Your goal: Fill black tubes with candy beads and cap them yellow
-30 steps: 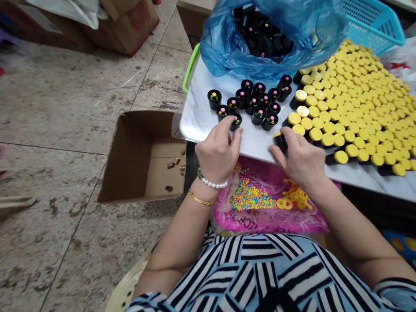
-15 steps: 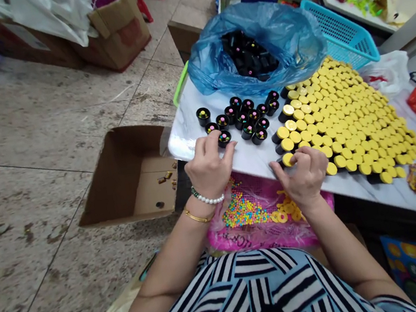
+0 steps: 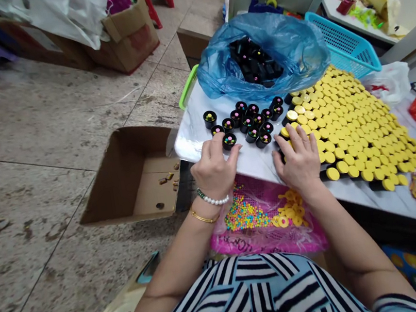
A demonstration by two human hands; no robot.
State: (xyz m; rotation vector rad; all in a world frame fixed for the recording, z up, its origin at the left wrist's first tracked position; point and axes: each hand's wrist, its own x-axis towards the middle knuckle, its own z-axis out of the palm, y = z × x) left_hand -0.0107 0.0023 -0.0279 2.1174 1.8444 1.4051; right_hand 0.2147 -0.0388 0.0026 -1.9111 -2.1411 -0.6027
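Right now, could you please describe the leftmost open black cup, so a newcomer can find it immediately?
Find the white table with the large blue plastic bag. On the bag's near side, beyond the left hand, stands a cluster of open black cups. The leftmost cup is yours: it stands slightly apart and shows yellow in its mouth, while most neighbours show pink.

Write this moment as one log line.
left hand: at black cup; right hand: on yellow caps; blue bag: open, black items inside
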